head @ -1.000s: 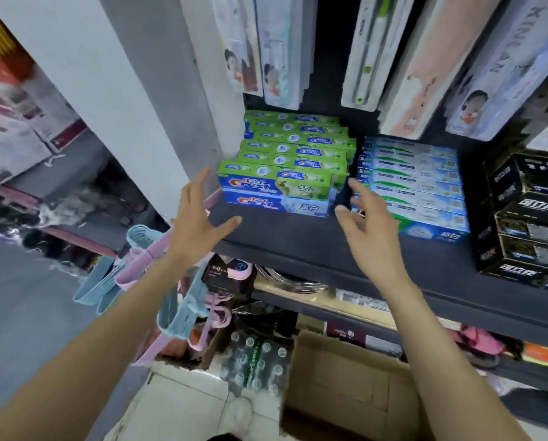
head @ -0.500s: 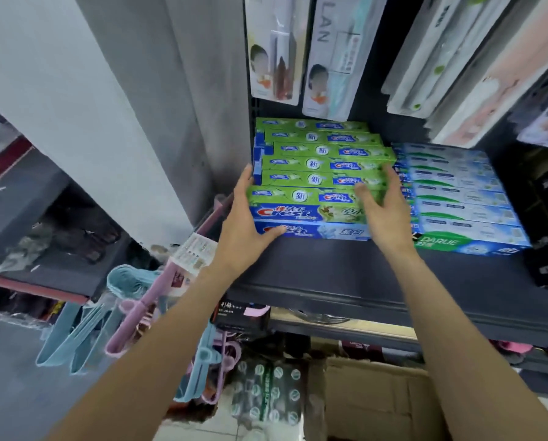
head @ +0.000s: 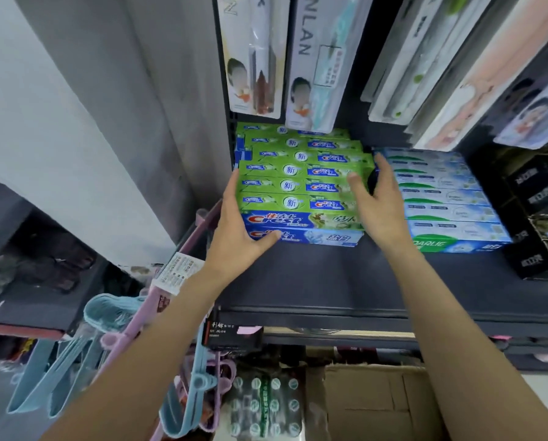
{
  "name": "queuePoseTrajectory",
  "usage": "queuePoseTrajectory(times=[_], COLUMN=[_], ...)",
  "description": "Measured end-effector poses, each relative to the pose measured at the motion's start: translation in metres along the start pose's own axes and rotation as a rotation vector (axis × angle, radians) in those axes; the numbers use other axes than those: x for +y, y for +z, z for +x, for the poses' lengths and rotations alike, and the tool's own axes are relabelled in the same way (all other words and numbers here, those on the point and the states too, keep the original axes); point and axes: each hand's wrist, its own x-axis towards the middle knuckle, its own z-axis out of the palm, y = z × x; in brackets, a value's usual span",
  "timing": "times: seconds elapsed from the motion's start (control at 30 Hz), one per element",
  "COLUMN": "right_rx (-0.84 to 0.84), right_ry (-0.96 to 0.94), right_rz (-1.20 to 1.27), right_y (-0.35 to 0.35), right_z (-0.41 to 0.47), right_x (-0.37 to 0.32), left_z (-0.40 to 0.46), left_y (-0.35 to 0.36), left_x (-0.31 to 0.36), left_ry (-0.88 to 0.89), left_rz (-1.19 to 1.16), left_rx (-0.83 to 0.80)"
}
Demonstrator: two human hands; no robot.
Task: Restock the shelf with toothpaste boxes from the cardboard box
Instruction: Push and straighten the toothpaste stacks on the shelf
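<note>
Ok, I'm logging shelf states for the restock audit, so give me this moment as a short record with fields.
left hand: left hand flat against the left end of the green Crest stack, thumb on the front of the bottom blue box
right hand: right hand against the stack's right end, fingers between it and the Darlie stack
surface: dark shelf
supply: cardboard box on the floor below

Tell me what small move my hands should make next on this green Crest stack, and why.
Probably press both hands inward and nudge the green Crest stack back. The left hand touches its left end, the right hand its right end, and the boxes sit slightly staggered beside the Darlie stack.
</note>
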Motion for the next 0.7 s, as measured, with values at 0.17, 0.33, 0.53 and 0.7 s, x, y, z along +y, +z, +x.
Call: queuePoseTrajectory(times=[0.17,0.33,0.53,0.7], right_rx=[-0.160,-0.241,-0.304,-0.334], right_ry=[0.071,0.138,0.120,0.136], right_rz=[0.020,0.152,0.139,0.236], right_y=[0.001,0.005,0.010,0.013], right_z=[0.030,0.036,0.036,0.035], right_x=[-0.001,0.003,-0.003,-0.002], left_z=[0.011,0.056,0.083,0.083], left_y=[-0.017,-0.033,-0.032,-0.030], left_x=[0.000,0.013,0.025,0.022], left_ry=[-0.072,-0.142,-0.215,-0.222], left_rz=[-0.204,-0.257,-0.260,-0.306], left_rx=[0.094,-0.147,-0.248,-0.171])
